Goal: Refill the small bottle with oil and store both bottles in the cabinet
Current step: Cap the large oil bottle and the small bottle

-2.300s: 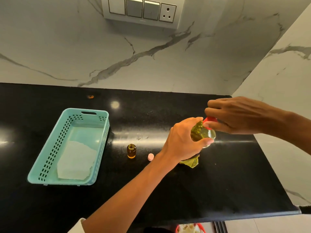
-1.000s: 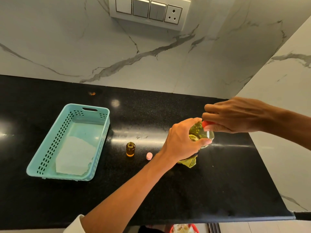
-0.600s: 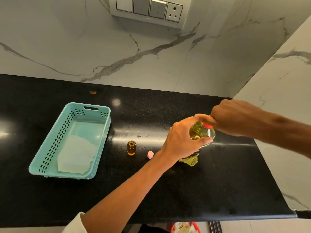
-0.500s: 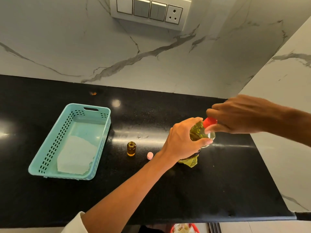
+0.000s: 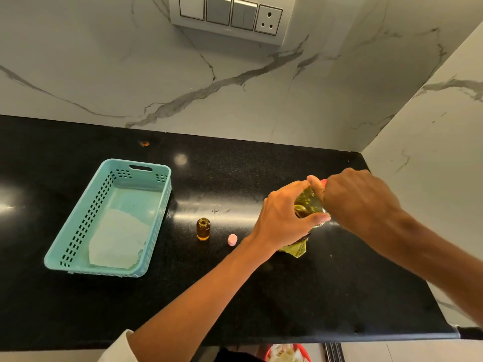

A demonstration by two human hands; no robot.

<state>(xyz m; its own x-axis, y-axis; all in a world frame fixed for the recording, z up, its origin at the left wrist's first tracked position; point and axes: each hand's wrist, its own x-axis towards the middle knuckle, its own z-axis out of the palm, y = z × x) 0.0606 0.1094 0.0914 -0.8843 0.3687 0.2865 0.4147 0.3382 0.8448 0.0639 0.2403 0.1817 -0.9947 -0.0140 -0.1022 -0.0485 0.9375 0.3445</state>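
Head view is looking down on a black table (image 5: pixel 300 304) set into a corner of white marble wall. The left hand (image 5: pixel 282 218) is gripping the big oil bottle (image 5: pixel 308 202) near its shoulder, its fingers (image 5: pixel 295 185) curling over the far side and the thumb pressing the near side. The bottle is standing upright on the table, with a crumpled yellow label showing at its foot. The right hand (image 5: pixel 358 202) is sitting on top of the bottle, its curled fingers closing over the red cap (image 5: pixel 324 182). Only a sliver of the cap is showing past that hand, so I cannot tell whether it is screwed tight or loose.

The small bottle (image 5: pixel 203 229) is standing upright on the table to the left of the left hand, well apart from the big one, its mouth open and amber oil sitting inside. The pink cap (image 5: pixel 232 240) is lying just beside it on the right, between the small bottle and the left wrist. Further left a teal basket (image 5: pixel 99 271) is resting on the table with a white sheet (image 5: pixel 117 239) lying in its near end. A switch panel (image 5: pixel 230 17) is hanging on the wall above
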